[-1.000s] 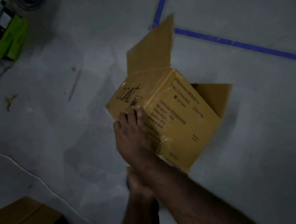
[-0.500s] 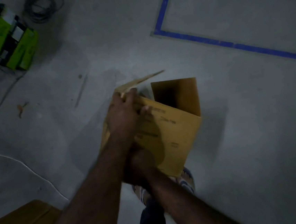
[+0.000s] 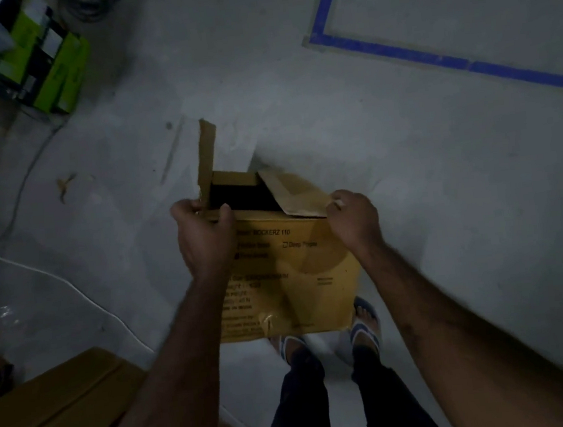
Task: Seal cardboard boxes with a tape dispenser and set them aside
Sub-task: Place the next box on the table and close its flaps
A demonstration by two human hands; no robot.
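At frame centre, above grey concrete floor: brown printed cardboard box, top unsealed. Gripped at near upper corners by left hand and right hand. Upright left flap, half-folded right flap. Apparently yet to be taped and set aside.

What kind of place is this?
Probably a warehouse or packing area: a bare grey floor marked with blue tape lines, brown cardboard at lower left, and the open cardboard box being held.
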